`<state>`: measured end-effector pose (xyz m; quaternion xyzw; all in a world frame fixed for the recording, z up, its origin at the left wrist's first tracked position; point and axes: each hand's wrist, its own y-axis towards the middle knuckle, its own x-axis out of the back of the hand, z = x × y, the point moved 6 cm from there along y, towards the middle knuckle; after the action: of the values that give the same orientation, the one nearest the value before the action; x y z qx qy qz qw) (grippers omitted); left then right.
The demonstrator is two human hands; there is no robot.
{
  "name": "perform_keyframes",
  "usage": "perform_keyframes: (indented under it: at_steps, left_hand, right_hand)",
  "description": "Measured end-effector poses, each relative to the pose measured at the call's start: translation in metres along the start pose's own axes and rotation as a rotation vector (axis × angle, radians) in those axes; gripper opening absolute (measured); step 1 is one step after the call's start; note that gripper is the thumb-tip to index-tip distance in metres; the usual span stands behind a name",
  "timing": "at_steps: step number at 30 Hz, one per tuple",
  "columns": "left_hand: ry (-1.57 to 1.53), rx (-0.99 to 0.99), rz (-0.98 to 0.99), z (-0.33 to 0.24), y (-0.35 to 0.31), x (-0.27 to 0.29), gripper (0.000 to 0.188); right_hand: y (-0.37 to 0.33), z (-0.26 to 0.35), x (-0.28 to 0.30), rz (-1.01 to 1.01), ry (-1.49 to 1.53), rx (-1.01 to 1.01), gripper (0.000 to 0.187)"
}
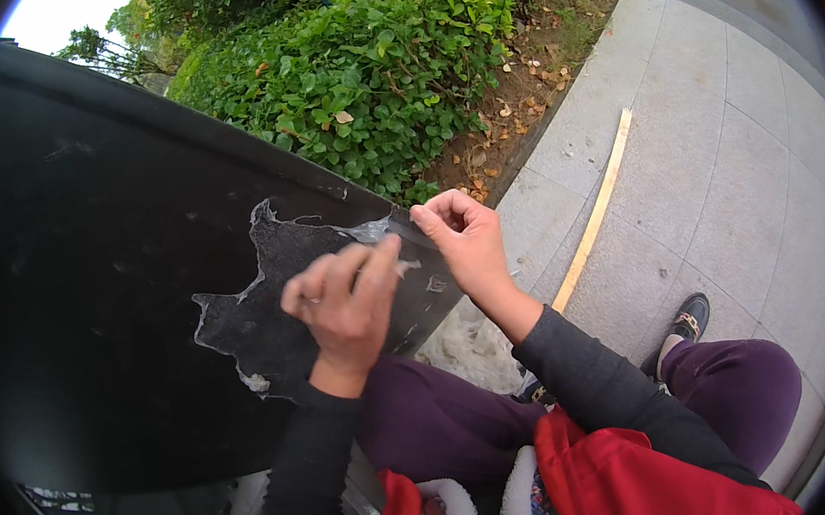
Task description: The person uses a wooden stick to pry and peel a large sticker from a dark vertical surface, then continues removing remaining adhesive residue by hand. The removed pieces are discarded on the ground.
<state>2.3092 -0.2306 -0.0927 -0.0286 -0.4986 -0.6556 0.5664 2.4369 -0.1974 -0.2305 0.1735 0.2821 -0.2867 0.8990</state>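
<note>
A large black panel (123, 278) slants across the left side, with torn clear plastic film (370, 231) on its face. The film's ragged, whitish edge surrounds a duller bare patch (292, 255). At the panel's right corner, my right hand (467, 247) is closed, thumb and index finger pinched at the edge of the film. My left hand (342, 300) hovers over the dull patch, blurred by motion, its fingers loosely bent and apart. Whether its fingertips touch the small film scrap beside them is hard to see.
Crumpled clear film (467, 347) lies below the panel's corner, near my legs. A long, thin wooden strip (594, 218) rests on the grey paving (725, 164) to the right. Green bushes (344, 84) and a soil bed with dry leaves (508, 112) border the far side.
</note>
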Motion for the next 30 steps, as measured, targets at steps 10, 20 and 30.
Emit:
perform_keyframes:
  at_steps: [10,20,30]
  left_hand:
    - [0.132,-0.072,0.096,0.015,0.03,-0.034,0.017]
    - [0.023,-0.106,0.1,0.02,0.012,-0.033,0.01]
    - [-0.097,-0.2,0.205,0.025,-0.02,-0.014,0.015]
  right_hand:
    - [0.01,0.047,-0.012,0.111,-0.605,0.904,0.024]
    - [0.003,0.042,-0.02,0.255,-0.644,0.969,0.019]
    - [-0.034,0.024,-0.026,0.362,-0.587,0.81,0.022]
